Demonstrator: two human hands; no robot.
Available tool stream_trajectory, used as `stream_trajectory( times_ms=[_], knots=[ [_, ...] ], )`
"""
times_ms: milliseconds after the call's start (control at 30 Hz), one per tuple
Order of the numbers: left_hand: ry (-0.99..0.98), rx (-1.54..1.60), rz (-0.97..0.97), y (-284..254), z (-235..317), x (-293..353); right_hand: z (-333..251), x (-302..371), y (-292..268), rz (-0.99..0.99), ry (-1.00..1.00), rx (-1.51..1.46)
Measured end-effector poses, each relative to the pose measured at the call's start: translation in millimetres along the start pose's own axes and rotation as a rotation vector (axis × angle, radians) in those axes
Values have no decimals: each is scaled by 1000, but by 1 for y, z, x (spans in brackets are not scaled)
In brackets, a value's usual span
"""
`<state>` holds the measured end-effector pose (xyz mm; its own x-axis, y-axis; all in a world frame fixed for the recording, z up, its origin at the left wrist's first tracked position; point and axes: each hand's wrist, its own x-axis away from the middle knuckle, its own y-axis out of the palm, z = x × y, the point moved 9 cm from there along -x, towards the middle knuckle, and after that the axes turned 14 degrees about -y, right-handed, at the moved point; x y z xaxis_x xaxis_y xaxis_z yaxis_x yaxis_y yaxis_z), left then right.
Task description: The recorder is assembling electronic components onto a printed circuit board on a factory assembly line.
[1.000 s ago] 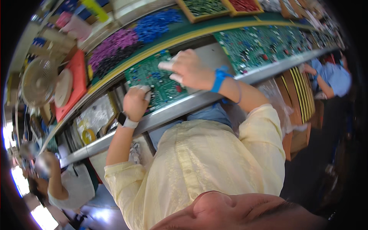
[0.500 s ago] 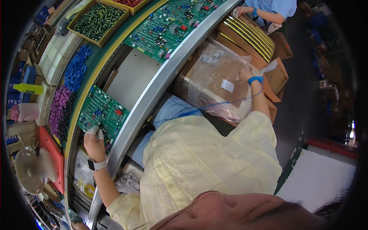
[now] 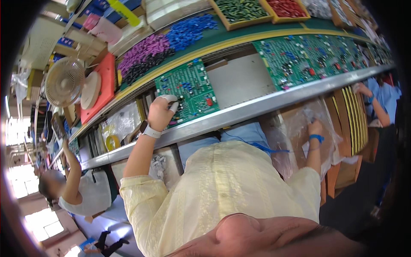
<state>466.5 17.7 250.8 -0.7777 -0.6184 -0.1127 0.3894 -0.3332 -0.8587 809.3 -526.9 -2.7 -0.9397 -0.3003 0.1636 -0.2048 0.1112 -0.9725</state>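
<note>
My left hand (image 3: 161, 114), with white finger cots and a watch at the wrist, is at the left edge of a green circuit board (image 3: 199, 85). Its thumb and index finger are closed together by small dark components; whatever is between them is too small to make out. Off to the right, my right hand (image 3: 315, 128) wears a blue wrist strap (image 3: 317, 138) with a coiled cord. Its fingers curl down into a clear plastic bag (image 3: 295, 128) over a carton, and what they hold is hidden.
A metal rail (image 3: 239, 110) fronts the line, with more populated boards (image 3: 308, 55) to the right. Behind lie purple parts (image 3: 145, 51), blue parts (image 3: 190, 30) and a tray of green parts (image 3: 242, 13). A fan (image 3: 64, 81) stands left. Co-workers are at both sides.
The view has swung left and levelled, bringing a co-worker at left into sight. My left hand stays at the same board, now nearer its left edge. My right hand remains at the plastic bag.
</note>
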Motion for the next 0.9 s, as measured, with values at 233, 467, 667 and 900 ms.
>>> stream_trajectory(
  times_ms=[233, 467, 667, 900],
  knots=[
    [-94, 5, -22, 0, -13, 1, -16, 15, -54, -117, 116, 22],
    [82, -42, 18, -3, 7, -2, -8, 42, -94, -440, 148, -411],
    [211, -81, 3, -3, 15, 1, -102, 53, -156, -576, -233, -993],
    [258, -87, 29, 3, 15, 5, -213, 69, -191, -750, -572, -1244]
  ],
)
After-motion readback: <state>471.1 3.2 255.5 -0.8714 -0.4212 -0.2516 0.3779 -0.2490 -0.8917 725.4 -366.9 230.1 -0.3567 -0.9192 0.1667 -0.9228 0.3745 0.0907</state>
